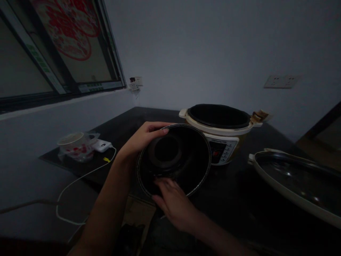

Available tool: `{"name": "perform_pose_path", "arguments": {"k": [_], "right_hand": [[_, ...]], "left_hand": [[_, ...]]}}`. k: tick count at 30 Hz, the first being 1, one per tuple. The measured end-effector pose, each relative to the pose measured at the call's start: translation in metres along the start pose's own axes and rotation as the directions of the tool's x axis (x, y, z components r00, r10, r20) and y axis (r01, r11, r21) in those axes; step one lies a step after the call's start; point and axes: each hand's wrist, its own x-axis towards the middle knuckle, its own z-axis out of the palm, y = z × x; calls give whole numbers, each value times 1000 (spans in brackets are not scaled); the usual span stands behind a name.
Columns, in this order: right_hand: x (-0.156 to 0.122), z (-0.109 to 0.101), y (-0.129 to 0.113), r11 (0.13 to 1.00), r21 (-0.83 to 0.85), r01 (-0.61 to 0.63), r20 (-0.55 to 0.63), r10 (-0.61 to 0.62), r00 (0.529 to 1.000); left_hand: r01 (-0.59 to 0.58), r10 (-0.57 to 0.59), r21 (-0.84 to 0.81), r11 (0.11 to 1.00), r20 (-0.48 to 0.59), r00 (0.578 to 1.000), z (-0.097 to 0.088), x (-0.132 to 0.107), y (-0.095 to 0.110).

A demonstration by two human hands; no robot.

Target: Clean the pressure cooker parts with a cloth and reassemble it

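A dark, round inner pot (195, 156) is tilted so that its opening faces me. My left hand (149, 137) grips its upper left rim, with the thumb over the edge and the other fingers hidden behind the wall. At the near rim is my right hand (176, 206), its fingers reaching inside and the thumb by the edge. Just behind the pot stands an electric cooker (226, 133) with a pale collar, an open top and a front button panel. Its dark-glass lid (295, 177) with a pale rim lies at the right.
The dark tabletop (119, 119) meets the wall at the back. On its left are a cup-shaped thing in a clear plastic bag (77, 145) and a white plug block (102, 145) with a cord (62, 195) hanging down. Wall sockets (281, 81) sit at right.
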Motion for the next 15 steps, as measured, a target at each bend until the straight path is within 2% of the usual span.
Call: {"name": "perform_pose_path", "arguments": {"k": [3,6,9,15], "right_hand": [[-6,17,12,986,-153,62,-5,-63,998],[-15,18,34,928,-345,140,41,-134,990],[-24,1,56,835,-517,188,100,-159,982],[-29,-56,83,641,-744,191,168,-98,981]], "left_hand": [[11,-10,-15,1000,50,999,1,-2,1],[19,-18,-6,1000,74,997,1,-3,2],[22,-22,-1,1000,81,996,2,-3,3],[15,-17,23,1000,67,998,3,-5,4]]}}
